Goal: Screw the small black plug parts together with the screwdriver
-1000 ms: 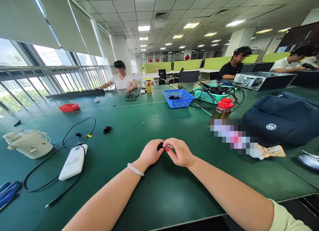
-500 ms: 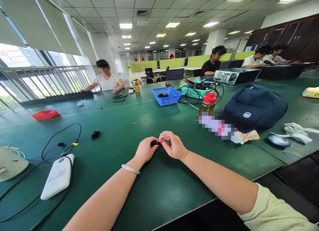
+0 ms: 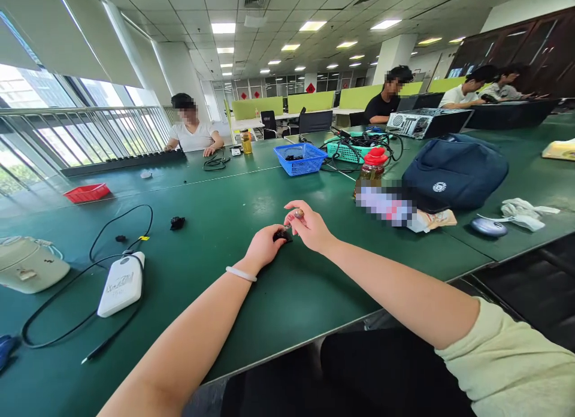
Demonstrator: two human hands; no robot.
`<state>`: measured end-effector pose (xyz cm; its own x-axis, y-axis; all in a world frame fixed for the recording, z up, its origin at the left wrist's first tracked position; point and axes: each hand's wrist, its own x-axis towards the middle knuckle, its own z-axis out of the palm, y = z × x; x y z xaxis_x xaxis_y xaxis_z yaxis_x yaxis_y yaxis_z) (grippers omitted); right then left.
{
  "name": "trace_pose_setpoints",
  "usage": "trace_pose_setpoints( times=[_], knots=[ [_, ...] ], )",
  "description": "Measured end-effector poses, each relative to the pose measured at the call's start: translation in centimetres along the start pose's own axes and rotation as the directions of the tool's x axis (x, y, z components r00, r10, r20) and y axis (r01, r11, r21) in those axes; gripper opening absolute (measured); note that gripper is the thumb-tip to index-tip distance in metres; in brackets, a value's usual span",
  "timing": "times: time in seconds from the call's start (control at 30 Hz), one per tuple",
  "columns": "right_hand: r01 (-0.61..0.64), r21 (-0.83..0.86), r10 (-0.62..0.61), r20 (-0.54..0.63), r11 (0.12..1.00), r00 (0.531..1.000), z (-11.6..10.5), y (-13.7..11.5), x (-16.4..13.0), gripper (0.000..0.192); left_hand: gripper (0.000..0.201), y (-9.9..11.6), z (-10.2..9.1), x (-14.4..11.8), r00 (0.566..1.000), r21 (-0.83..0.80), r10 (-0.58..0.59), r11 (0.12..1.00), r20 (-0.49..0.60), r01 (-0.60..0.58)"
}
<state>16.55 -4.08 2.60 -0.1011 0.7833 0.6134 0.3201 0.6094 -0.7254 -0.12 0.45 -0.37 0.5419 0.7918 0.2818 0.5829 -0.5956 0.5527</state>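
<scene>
The table [image 3: 215, 219] is dark green, with light glaring on it and a pale seam crossing beyond the fingers. The left hand's [image 3: 264, 248] fingers are clamped on a black part [image 3: 281, 235] low over the tabletop; the right hand's [image 3: 312, 230] pinch a tool [image 3: 299, 213] just above it, though I cannot tell whether its tip touches. Left of the fingers lie a white box [image 3: 121, 285] and a looped cable [image 3: 42, 346]; farther out, a red tray [image 3: 87, 193]. Beyond the fingers stand a blue basket [image 3: 308, 165] and a bottle [image 3: 376, 156]; to their right slumps a bag [image 3: 462, 171]. The room runs back to lime partitions [image 3: 309, 102] under ceiling lights [image 3: 223, 28], a railing [image 3: 90, 111] and windows on the left. Co-workers [image 3: 193, 136] sit across the table.
</scene>
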Motion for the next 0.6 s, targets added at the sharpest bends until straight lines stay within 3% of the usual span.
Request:
trace_pose_setpoints(
  times=[0.3, 0.5, 0.6],
  knots=[
    [0.018, 0.059, -0.019, 0.012, 0.998, 1.0, 0.4, 0.7, 2.1, 0.015, 0.041, -0.5, 0.2, -0.1, 0.999, -0.089, -0.046, 0.995, -0.009, 0.045],
    [-0.051, 0.165, 0.067, -0.097, 0.985, 0.993, 0.2, 3.2, 2.1, 0.023, 0.053, -0.7, 0.4, 0.0, 0.993, -0.152, -0.117, 0.982, 0.003, 0.116],
    [0.009, 0.137, 0.0, -0.067, 0.991, 0.998, -0.3, 3.2, 1.6, 0.026, 0.057, -0.8, 0.3, 0.1, 0.991, -0.174, -0.131, 0.976, 0.022, 0.133]
  ],
)
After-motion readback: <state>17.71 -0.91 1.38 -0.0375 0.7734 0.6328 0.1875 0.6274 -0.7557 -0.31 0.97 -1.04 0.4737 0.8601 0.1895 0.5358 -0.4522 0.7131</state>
